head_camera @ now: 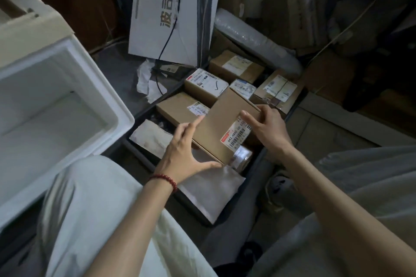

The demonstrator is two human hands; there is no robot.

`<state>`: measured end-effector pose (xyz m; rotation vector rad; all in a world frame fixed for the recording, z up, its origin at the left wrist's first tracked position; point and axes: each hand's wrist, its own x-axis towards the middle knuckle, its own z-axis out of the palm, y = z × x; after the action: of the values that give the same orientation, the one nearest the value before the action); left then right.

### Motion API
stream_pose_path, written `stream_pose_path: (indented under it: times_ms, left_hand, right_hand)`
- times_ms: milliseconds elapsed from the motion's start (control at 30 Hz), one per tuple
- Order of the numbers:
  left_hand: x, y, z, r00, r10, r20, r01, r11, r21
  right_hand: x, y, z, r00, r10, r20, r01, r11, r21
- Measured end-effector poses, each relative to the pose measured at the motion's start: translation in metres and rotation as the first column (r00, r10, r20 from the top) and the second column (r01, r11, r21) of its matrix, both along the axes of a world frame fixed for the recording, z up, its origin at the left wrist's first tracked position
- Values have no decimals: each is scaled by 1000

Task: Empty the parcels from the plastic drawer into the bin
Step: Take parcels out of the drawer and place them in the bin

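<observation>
Pale trousers (pixel 90 209) over bent knees fill the foreground, and left of the plastic drawer (pixel 135 146) stands the white bin (pixel 45 96), open-topped with nothing visible inside. Above the drawer's cardboard parcels (pixel 206 84) and padded mailers (pixel 209 189), one brown box (pixel 222 123) sits tilted, gripped by both hands: the left hand (pixel 182 148) is spread wide along its near and left edges, and the right hand (pixel 267 128) is curled over its far right corner. This looks like an early lift-out; the next move calls for swinging the box left of the drawer, clearing the bin's thick rim, and letting go.
</observation>
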<state>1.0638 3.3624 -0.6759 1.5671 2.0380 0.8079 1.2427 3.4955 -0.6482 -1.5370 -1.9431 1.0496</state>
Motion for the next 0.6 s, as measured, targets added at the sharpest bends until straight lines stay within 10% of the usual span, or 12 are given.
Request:
stream_pose_path:
  times_ms: [467, 600]
  left_hand:
    - [42, 43, -35, 917, -103, -386, 81, 994, -72]
    - [38, 53, -34, 834, -139, -534, 126, 990, -62]
  right_hand:
    - [27, 10, -34, 981, -194, -24, 194, 981, -2]
    - [27, 18, -40, 961, -221, 170, 201, 972, 123]
